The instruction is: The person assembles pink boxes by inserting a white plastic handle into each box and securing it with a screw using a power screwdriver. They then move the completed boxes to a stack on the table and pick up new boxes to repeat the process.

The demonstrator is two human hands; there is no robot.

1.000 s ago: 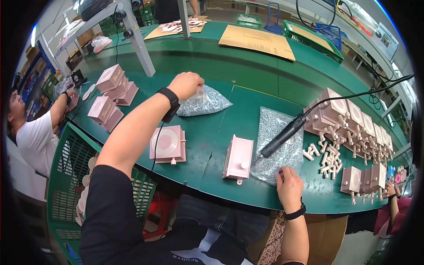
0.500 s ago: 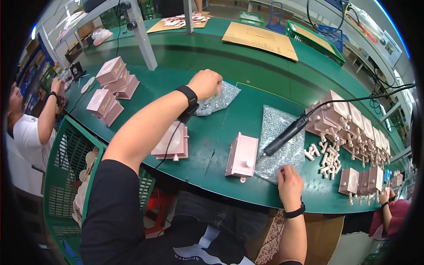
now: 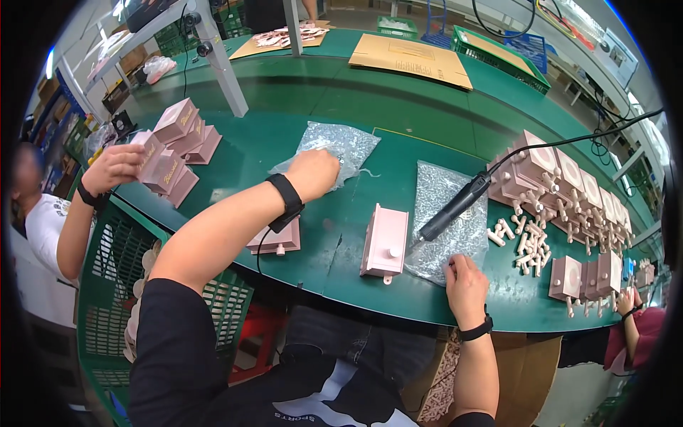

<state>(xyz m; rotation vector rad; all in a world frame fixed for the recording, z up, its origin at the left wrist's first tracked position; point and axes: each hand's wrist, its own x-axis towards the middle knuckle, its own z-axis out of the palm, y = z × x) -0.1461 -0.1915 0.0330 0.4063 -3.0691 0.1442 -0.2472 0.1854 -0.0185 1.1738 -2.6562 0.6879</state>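
Observation:
My left hand [image 3: 314,173] reaches over an opened clear plastic bag [image 3: 348,142] of small metal pieces, with its fingertips hidden at the bag. My right hand [image 3: 466,288] is closed beside the near edge of a second bag of small metal pieces [image 3: 445,178]; whatever its fingers pinch, if anything, is too small to make out. A black electric screwdriver [image 3: 455,206] lies slanted across that second bag. Left of it stands a pink box [image 3: 384,238] with a round knob. Another pink box [image 3: 277,240] is partly hidden under my left forearm.
Pink wooden pegs [image 3: 532,245] lie in a pile near stacked pink boxes [image 3: 541,167] on the right. More pink boxes [image 3: 174,139] are stacked at left, where a co-worker's hand [image 3: 114,167] holds one. A green crate [image 3: 117,285] stands lower left; a flat cardboard sheet [image 3: 409,60] lies behind.
My left hand has lowered toward me onto the bag, which now lies more spread out. My right hand stays beside the other bag. The co-worker's hand has come to the left-hand stack.

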